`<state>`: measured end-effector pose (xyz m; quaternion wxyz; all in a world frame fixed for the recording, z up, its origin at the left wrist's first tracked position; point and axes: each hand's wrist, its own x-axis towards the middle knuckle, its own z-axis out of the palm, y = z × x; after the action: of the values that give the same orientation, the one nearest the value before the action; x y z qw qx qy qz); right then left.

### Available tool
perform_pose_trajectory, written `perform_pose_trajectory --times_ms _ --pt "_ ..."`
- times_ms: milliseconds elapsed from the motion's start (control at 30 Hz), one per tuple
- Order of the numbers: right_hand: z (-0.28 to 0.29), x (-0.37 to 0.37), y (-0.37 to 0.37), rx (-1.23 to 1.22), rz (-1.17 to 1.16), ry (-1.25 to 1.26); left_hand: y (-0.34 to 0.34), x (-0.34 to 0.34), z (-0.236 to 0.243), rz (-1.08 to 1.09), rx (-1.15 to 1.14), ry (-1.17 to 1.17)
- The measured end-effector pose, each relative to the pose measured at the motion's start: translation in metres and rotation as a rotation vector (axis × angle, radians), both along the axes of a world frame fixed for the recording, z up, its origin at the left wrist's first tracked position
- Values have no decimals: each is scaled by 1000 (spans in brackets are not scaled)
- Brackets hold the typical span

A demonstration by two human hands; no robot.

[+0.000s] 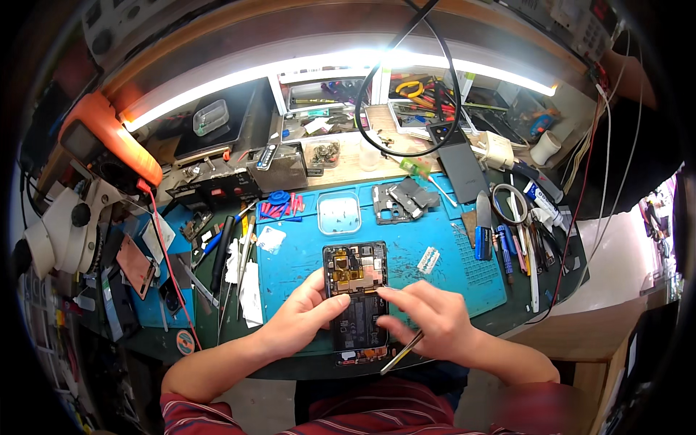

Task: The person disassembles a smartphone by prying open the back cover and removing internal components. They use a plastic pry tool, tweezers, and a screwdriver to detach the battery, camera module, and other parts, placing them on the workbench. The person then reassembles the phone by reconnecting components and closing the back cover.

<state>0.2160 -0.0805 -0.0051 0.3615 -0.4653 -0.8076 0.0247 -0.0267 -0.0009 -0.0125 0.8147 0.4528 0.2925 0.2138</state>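
An opened smartphone (355, 330) with its board and battery exposed lies over the blue mat (464, 283). My left hand (304, 312) grips its left side, thumb lying on the battery. My right hand (428, 326) has steel tweezers (395, 359) held in its curled fingers, pointing down and back toward me, while its index fingertip touches the phone just below the metal-shielded board. Right of the phone lies a razor blade (428, 259). Beyond the phone are a clear plastic box (338, 214) and a pile of removed phone parts (399, 199).
An orange multimeter (109, 141) and white microscope arm (61, 221) stand at left. Assorted tools (507, 250) crowd the right. Another phone (464, 174) lies at the back before tool bins (420, 94). Black cable loops (362, 98) hang above; wires (602, 181) hang at right.
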Motion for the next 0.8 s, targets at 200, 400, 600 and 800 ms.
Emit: perform_pose_trajectory --times_ms 200,400,600,800 --pt "-1 -6 7 -75 -62 116 2 -2 -1 -22 -1 34" --pt "10 -10 10 -339 -102 288 1 1 2 -22 0 -19" --pt "7 -8 13 -480 -111 463 1 1 4 -43 4 -4" --pt "6 -6 17 -526 -114 472 1 1 4 -57 5 -4"
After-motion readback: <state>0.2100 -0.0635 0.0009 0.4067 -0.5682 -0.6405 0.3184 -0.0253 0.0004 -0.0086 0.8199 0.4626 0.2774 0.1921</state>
